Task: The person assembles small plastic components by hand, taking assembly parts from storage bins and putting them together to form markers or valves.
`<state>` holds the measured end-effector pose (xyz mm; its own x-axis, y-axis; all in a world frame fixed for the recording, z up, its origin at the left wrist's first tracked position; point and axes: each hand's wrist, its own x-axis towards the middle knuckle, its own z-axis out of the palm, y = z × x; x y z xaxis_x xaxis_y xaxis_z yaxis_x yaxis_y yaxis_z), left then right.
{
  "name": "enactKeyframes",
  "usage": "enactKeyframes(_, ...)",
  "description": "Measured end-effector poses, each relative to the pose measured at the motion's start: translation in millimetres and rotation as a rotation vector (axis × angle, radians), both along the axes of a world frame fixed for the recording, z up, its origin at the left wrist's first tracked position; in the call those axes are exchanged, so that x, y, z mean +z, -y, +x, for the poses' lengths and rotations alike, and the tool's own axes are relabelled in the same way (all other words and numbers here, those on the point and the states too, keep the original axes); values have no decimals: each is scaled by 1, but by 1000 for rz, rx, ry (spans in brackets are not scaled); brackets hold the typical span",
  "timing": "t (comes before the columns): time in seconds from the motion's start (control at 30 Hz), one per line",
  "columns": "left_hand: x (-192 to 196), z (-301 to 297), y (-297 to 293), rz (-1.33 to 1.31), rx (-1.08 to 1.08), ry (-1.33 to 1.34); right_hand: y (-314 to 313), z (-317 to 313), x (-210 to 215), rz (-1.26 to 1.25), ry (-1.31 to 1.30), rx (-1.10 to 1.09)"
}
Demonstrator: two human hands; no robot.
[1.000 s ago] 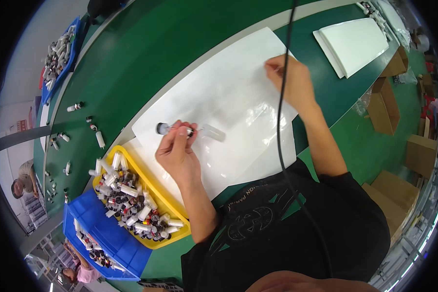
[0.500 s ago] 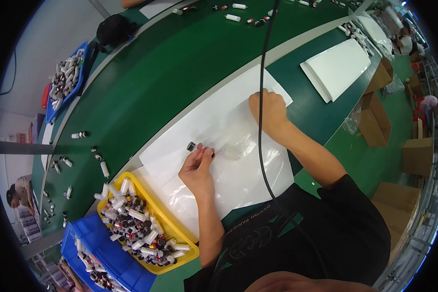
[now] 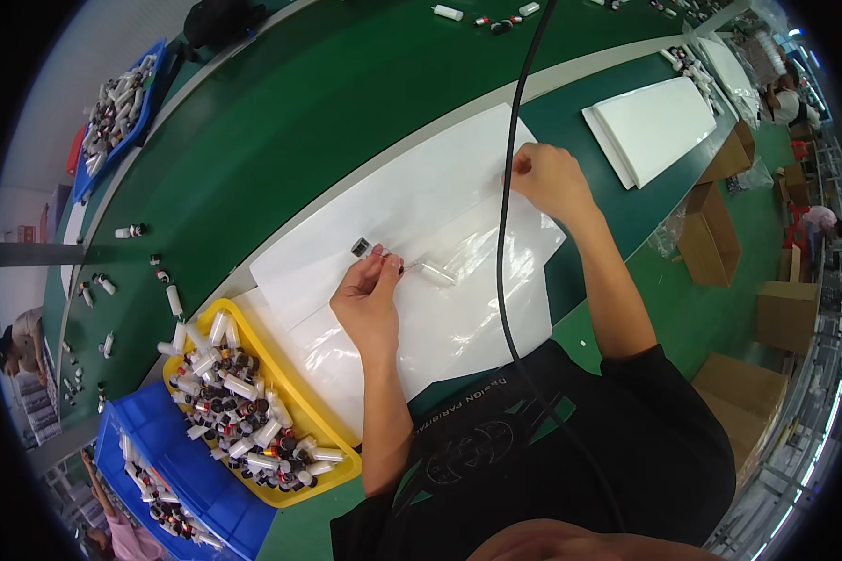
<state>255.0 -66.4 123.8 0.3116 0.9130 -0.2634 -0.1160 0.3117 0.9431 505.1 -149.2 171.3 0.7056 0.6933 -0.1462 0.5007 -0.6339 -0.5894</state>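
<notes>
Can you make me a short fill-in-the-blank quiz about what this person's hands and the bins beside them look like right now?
1. The left hand pinches a small tube with a ____ cap.
2. The right hand presses on a clear plastic ____.
3. The tray nearest the left forearm is ____.
4. The conveyor belt is coloured ____.

Missing words: dark; bag; yellow; green

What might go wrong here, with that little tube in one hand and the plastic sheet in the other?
The left hand grips a small dark-capped clear tube with its fingertips only; it could slip and roll across the white sheet. The right hand pinches the edge of a thin clear plastic bag, which might crease or tear. The black cable hanging across the work could snag either hand.
</notes>
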Motion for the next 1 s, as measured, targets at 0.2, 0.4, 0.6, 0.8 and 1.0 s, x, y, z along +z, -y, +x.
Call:
enactKeyframes(0.2,-29,-3,7,174,-74,-131,7,-21,-41,-218,945,287)
enactKeyframes(0.4,-12,-4,13,91,-41,-46,4,-13,-28,-400,734,212)
enactKeyframes(0.6,-10,-6,9,98,-69,-74,43,64,-32,120,-534,7)
enactKeyframes(0.8,-14,-7,9,16,-61,49,61,45,-35,602,-750,-128)
enactKeyframes(1.0,0,-12,-4,-142,-14,319,41,-50,-40,560,-964,153)
